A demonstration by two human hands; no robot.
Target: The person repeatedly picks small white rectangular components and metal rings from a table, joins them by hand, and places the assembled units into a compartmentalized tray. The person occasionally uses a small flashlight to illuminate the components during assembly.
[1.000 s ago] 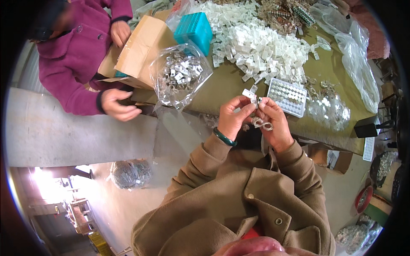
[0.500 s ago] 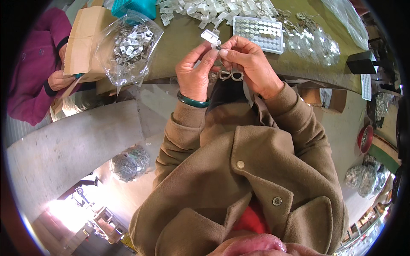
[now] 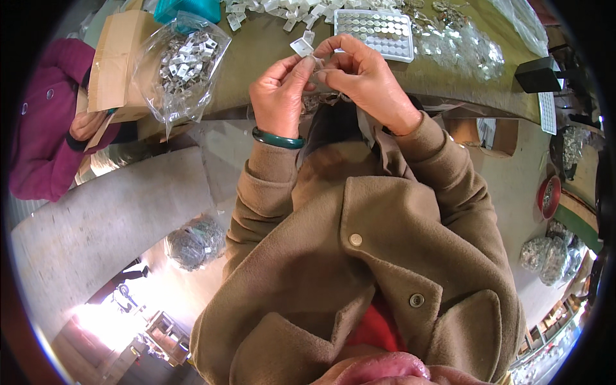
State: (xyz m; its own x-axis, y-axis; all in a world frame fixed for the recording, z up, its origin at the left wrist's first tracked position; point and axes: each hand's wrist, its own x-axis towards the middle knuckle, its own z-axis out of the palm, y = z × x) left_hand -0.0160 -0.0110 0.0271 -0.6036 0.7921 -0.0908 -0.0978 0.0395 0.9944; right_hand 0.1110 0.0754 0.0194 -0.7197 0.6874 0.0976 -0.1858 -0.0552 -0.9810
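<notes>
My left hand [image 3: 279, 96], with a dark green bangle [image 3: 278, 138] at the wrist, pinches thumb against fingers. A small white plastic case [image 3: 303, 43] sticks up from its fingertips, open side showing. My right hand [image 3: 369, 83] meets it from the right, thumb and forefinger closed close together just beside the case. What the right fingers pinch is too small to make out; a pale, shiny bit shows between the hands. Both hands are raised near the table's front edge, just short of a white tray [image 3: 405, 59] of round silver button-like pieces.
A heap of white plastic cases [image 3: 301, 11] covers the far table [image 3: 256, 58]. Left stand a clear bag [image 3: 183, 70] of cases, a teal basket [image 3: 192, 11] and a cardboard box [image 3: 119, 64] beside a person in purple. Shiny clear pieces [image 3: 462, 51] and a black block [image 3: 538, 76] lie right.
The view has shifted slightly. The white case has turned from lying broadside to standing with its hollow side visible. The looped wire that hung below my hands no longer shows clearly.
</notes>
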